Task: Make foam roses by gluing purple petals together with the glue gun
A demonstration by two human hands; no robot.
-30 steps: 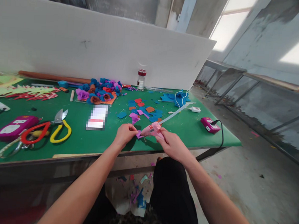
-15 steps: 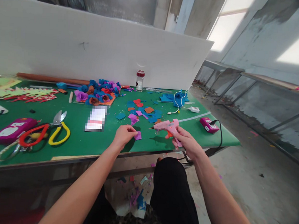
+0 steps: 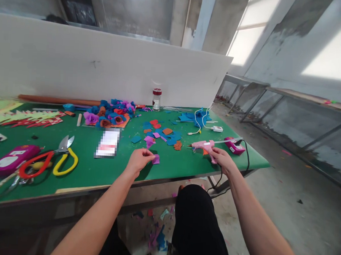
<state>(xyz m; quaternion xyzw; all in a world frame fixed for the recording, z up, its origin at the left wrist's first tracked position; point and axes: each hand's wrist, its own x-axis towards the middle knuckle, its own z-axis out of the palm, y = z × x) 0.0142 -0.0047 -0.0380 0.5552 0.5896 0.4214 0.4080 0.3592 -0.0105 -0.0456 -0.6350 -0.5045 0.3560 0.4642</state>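
Between the fingertips of my left hand (image 3: pixel 140 161) is a small purple paper piece (image 3: pixel 156 159), pinched just above the green table (image 3: pixel 99 177). My right hand (image 3: pixel 222 159) grips the handle of a pink glue gun (image 3: pixel 204 145), its nozzle pointing left and a clear glue stick (image 3: pixel 228 141) sticking out of its back. Just beyond my left hand lies another purple paper piece (image 3: pixel 149 142). Cut petals in blue, red and brown, among them a brown piece (image 3: pixel 178 145), are scattered between and behind my hands.
Red-and-yellow-handled scissors (image 3: pixel 63 152) and a magenta box (image 3: pixel 13 159) lie at left. Finished paper flowers (image 3: pixel 111 113) sit behind a pixelated white card (image 3: pixel 108 143). A red-lidded jar (image 3: pixel 156 99) stands by the white board (image 3: pixel 119 67). Another magenta box (image 3: pixel 234 147) with a black cord is at right.
My right hand has moved the glue gun to the right, away from the purple paper piece. My left hand keeps its pinch. The camera view has tipped slightly upward.
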